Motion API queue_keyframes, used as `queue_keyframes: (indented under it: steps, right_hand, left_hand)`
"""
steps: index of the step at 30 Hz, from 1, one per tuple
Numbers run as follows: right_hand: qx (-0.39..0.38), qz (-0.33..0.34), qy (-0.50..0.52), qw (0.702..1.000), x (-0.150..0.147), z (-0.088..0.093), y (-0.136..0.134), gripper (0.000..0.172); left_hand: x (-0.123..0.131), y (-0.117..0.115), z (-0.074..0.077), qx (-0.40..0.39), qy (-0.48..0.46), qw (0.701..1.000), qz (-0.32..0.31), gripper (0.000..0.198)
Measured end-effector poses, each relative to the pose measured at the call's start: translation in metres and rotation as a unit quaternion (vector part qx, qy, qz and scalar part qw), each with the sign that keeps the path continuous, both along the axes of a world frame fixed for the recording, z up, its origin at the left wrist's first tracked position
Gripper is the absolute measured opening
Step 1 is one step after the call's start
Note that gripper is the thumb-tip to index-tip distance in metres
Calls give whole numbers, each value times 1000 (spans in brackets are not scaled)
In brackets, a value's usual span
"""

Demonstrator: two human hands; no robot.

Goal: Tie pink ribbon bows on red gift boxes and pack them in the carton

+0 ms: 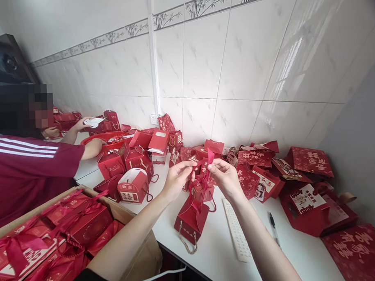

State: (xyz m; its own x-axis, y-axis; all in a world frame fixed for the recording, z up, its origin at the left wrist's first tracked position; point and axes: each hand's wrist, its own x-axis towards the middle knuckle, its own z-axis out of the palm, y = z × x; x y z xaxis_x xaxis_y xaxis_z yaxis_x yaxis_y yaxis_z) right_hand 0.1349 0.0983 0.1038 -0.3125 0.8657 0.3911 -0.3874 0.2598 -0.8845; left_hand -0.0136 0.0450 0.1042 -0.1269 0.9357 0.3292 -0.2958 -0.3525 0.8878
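In the middle of the white table stands a small red gift box (192, 219) with a twisted rope handle hanging at its near end. A red ribbon (204, 183) rises from the top of this box up to both hands. My left hand (180, 175) pinches one part of the ribbon between thumb and fingers. Just to its right, my right hand (224, 174) pinches another part, with a loose end sticking up above the fingertips. Both hands are raised over the box, close together. Behind them another red box partly shows.
A cardboard carton (145, 252) at the left holds several ribboned red boxes. A white keyboard (236, 231) and a pen (273, 227) lie right of the box. Red boxes (255, 156) line the tiled wall. At the left, a person reaches toward a red basin (105, 137).
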Motion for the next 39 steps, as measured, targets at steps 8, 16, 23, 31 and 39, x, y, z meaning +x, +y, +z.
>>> queue_keyframes:
  steps: [8,16,23,31,39]
  right_hand:
    - [-6,10,26,1000,-3,3,0,22]
    - [-3,29,-15,999,-11,2,-9,34]
    - [82,24,-83,993,-18,10,-13,30]
    - [132,63,-128,981,-12,14,-18,16]
    - [143,-64,-118,981,-18,15,-16,19]
  left_hand:
    - [0,-4,0,39,61,997,34,11]
    - [2,-8,5,53,100,993,35,17]
    - [-2,-11,6,69,175,980,58,21]
    - [-3,-15,14,76,226,969,72,29]
    - [-6,-9,9,39,165,984,62,29]
